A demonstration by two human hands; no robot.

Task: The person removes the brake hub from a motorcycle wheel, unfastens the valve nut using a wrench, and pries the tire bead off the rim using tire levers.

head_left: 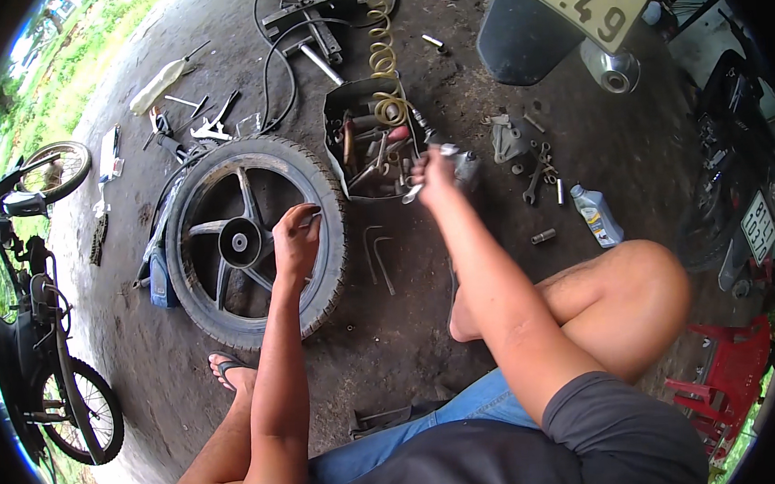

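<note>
A motorcycle wheel point(337, 272) with a black tyre and spoked alloy rim lies flat on the ground, front left of me. My left hand point(295, 240) is over its right side, fingers curled by the rim; what they pinch, if anything, is too small to make out. At the right edge of an open toolbox point(336, 147) full of hand tools, my right hand point(437, 179) is closed around a greyish metal air tool point(466, 166). A yellow coiled air hose point(383, 60) runs down to it. My fingers hide part of the tool.
Wrenches point(536, 175), sockets and a plastic oil bottle point(597, 215) lie to the right. Two hex keys point(382, 262) rest beside the tyre. Parked motorcycles point(41, 307) stand at both sides. A rear mudguard point(517, 39) hangs at the upper right, near a red stool point(724, 372).
</note>
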